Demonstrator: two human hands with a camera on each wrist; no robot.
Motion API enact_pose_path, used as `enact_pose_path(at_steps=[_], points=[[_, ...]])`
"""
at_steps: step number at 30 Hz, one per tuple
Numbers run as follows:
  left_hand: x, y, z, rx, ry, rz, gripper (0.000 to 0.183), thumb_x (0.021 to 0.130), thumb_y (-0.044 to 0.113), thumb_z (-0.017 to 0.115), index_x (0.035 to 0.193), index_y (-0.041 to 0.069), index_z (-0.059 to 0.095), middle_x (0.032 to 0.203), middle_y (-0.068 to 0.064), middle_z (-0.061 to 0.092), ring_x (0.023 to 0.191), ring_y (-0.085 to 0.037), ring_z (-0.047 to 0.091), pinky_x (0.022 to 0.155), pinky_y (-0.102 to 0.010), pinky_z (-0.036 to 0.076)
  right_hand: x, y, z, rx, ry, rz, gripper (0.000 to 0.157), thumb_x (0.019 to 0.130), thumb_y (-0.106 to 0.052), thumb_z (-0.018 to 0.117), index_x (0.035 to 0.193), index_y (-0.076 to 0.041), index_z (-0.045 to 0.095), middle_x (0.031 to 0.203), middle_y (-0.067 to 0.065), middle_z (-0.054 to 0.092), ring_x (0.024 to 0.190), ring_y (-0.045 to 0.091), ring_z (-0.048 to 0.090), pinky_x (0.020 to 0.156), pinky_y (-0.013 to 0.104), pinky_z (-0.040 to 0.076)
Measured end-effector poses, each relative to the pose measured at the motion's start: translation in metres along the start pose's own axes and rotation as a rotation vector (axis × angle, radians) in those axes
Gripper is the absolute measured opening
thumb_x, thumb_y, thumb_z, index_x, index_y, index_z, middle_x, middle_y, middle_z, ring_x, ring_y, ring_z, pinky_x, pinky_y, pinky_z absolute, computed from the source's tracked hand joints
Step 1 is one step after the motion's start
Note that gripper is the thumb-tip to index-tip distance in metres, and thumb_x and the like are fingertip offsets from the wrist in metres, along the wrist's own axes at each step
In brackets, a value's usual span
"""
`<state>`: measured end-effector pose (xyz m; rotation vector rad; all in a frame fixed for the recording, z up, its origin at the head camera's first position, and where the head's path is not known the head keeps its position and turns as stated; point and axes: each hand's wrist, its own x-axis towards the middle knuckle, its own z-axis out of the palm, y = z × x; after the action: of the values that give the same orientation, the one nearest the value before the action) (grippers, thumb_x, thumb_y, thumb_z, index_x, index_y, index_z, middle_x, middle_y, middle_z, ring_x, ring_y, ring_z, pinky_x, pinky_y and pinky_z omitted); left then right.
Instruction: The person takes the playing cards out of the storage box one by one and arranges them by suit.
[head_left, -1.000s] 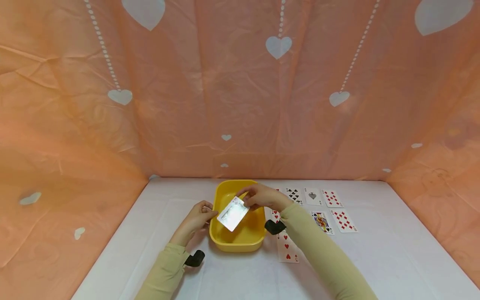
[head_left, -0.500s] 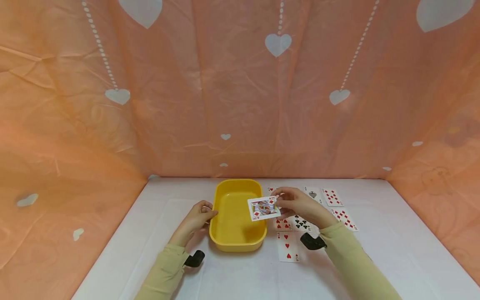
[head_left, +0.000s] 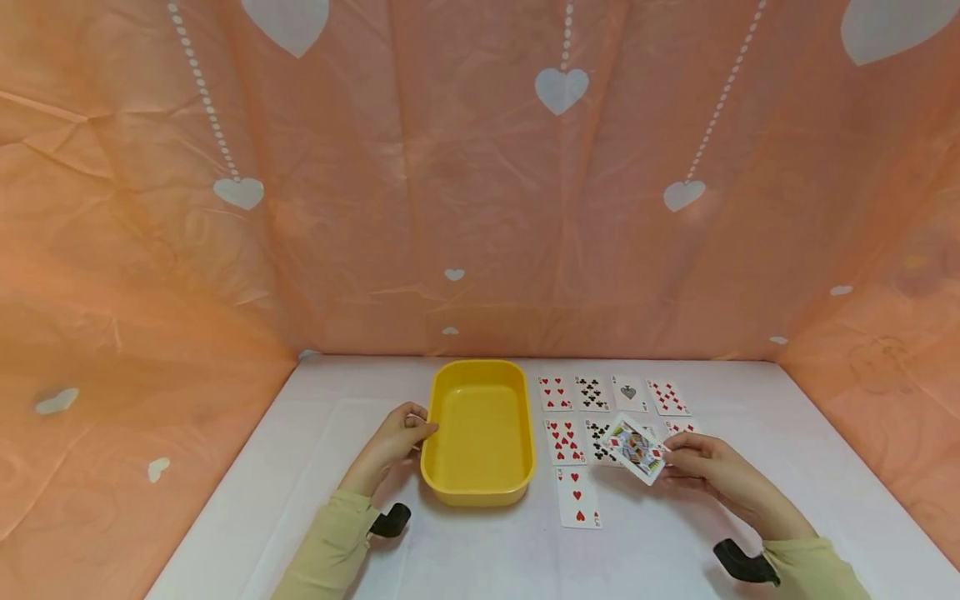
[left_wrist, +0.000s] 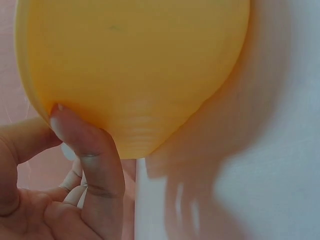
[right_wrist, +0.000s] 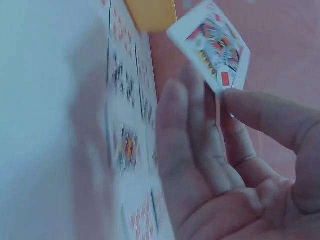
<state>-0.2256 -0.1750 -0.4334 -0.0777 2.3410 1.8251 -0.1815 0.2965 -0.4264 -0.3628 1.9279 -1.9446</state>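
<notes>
My right hand pinches a playing card, a face card of diamonds, by one corner between thumb and fingers. The card is tilted, face up, and overlaps the second row of laid-out cards in the head view. In the right wrist view the same playing card stands out beyond the fingertips. My left hand grips the left rim of a yellow plastic tub, thumb inside the wall. The left wrist view shows that thumb against the tub's inner side.
Right of the tub, several playing cards lie face up in rows on the white tabletop. These include a six of hearts, an ace of spades and a three of hearts. An orange curtain hangs behind and at both sides.
My right hand has moved from over the tub to the right, carrying the face card over the laid-out cards. The left hand has stayed on the tub's rim.
</notes>
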Motion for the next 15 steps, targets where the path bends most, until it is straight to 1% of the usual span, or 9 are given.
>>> enact_pose_path(at_steps=[1,3,6,7,9,11,14,15], points=[[0.000,0.000,0.000,0.004,0.001,0.000,0.021,0.091,0.010,0.063,0.104,0.001,0.049,0.073,-0.006,0.057,0.058,-0.015,0.054,0.050,-0.027,0.042,-0.008,0.003,-0.007,0.042,-0.007,-0.007,0.011,0.098,-0.002,0.047,0.105,-0.001,0.057,0.097,0.009,0.064,0.089,0.021,0.067,0.082,0.038,0.053],[-0.001,0.000,0.001,0.006,0.005,0.001,0.021,0.091,0.009,0.063,0.103,0.001,0.049,0.074,-0.006,0.057,0.058,-0.015,0.053,0.050,-0.027,0.042,-0.021,0.009,-0.020,0.110,-0.011,-0.030,0.017,0.098,0.001,0.044,0.104,-0.006,0.059,0.098,0.009,0.064,0.090,0.021,0.067,0.083,0.036,0.052],[-0.001,0.000,0.001,0.004,0.008,-0.002,0.021,0.091,0.010,0.063,0.104,0.001,0.049,0.074,-0.006,0.057,0.058,-0.015,0.053,0.050,-0.027,0.042,-0.037,0.018,-0.036,0.162,-0.011,-0.051,0.024,0.099,0.004,0.041,0.104,-0.008,0.061,0.100,0.009,0.064,0.092,0.019,0.067,0.083,0.034,0.052],[-0.001,0.001,0.001,0.004,0.011,-0.003,0.021,0.091,0.010,0.063,0.104,0.001,0.049,0.074,-0.006,0.056,0.058,-0.015,0.053,0.050,-0.027,0.042,-0.043,0.021,-0.041,0.176,-0.010,-0.040,0.026,0.099,0.004,0.040,0.104,-0.009,0.062,0.101,0.008,0.065,0.093,0.019,0.066,0.084,0.034,0.052],[-0.001,0.001,0.000,0.001,0.011,-0.006,0.021,0.091,0.009,0.063,0.104,0.001,0.049,0.074,-0.006,0.056,0.058,-0.015,0.053,0.050,-0.027,0.041,-0.053,0.026,-0.048,0.219,-0.014,-0.008,0.030,0.099,0.005,0.039,0.104,-0.010,0.064,0.103,0.008,0.066,0.095,0.019,0.066,0.084,0.033,0.051],[-0.001,0.001,0.000,0.004,0.008,-0.006,0.021,0.091,0.010,0.063,0.104,0.001,0.049,0.074,-0.006,0.056,0.058,-0.015,0.053,0.050,-0.027,0.041,-0.063,0.031,-0.054,0.274,-0.017,0.042,0.030,0.100,0.003,0.038,0.103,-0.010,0.065,0.104,0.010,0.066,0.097,0.021,0.066,0.086,0.035,0.050],[0.000,0.000,0.000,0.004,0.005,-0.010,0.022,0.091,0.010,0.064,0.103,0.002,0.049,0.073,-0.006,0.056,0.058,-0.015,0.053,0.050,-0.027,0.041,-0.078,0.036,-0.059,0.308,0.022,0.142,0.027,0.100,0.000,0.041,0.102,-0.010,0.066,0.104,0.012,0.066,0.098,0.022,0.066,0.089,0.036,0.049],[0.000,0.000,-0.001,0.006,0.006,-0.010,0.022,0.091,0.010,0.064,0.103,0.002,0.049,0.073,-0.005,0.056,0.057,-0.015,0.052,0.050,-0.027,0.040,-0.083,0.037,-0.061,0.309,0.046,0.176,0.025,0.100,-0.002,0.043,0.102,-0.009,0.066,0.104,0.011,0.066,0.098,0.022,0.066,0.089,0.037,0.049]])
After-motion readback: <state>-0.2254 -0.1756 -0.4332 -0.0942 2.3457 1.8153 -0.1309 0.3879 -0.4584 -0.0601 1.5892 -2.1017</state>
